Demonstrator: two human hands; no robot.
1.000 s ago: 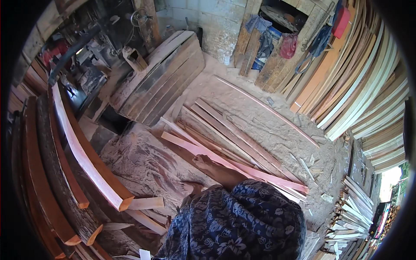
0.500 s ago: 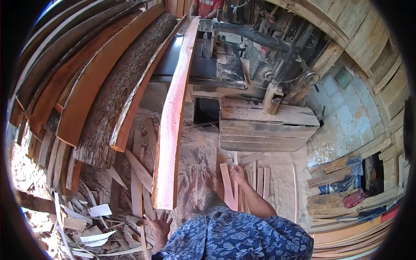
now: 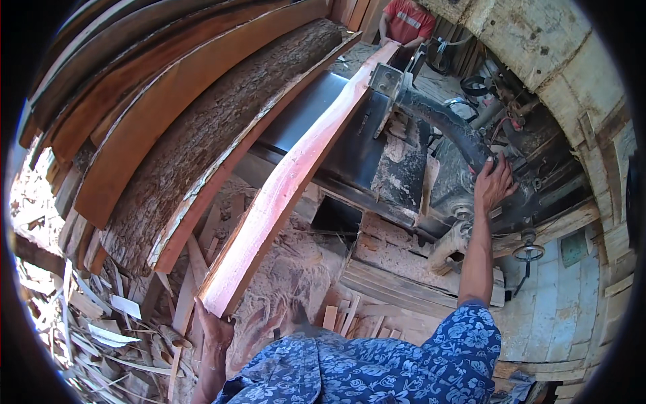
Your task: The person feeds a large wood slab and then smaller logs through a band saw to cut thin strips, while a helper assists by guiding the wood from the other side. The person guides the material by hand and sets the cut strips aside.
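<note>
A long pink-faced wooden plank (image 3: 286, 176) with a bark-covered edge lies slantwise across the dark saw table (image 3: 316, 101). Its near end juts toward me, and my left hand (image 3: 215, 328) is at that end, fingers up along its left edge. On the right, my arm stretches forward to the machine. There my right hand (image 3: 494, 183) lies on the end of a curved dark metal arm (image 3: 444, 121), its fingers extended and partly spread. A small red part shows beside the fingertips. At the plank's far end stands a person in a red shirt (image 3: 408, 23), hands near the wood.
Bark-edged slabs (image 3: 222, 111) are stacked along the left. Wood offcuts (image 3: 108, 337) litter the floor at lower left. A sawdust-covered wooden box (image 3: 397, 283) stands before the machine. A handwheel (image 3: 528, 252) sticks out at right. Short strips (image 3: 343, 316) lie near my feet.
My right hand has left the thin wooden strips on the floor and reached up to the machine. My left hand has come up to the plank's near end. The view has turned.
</note>
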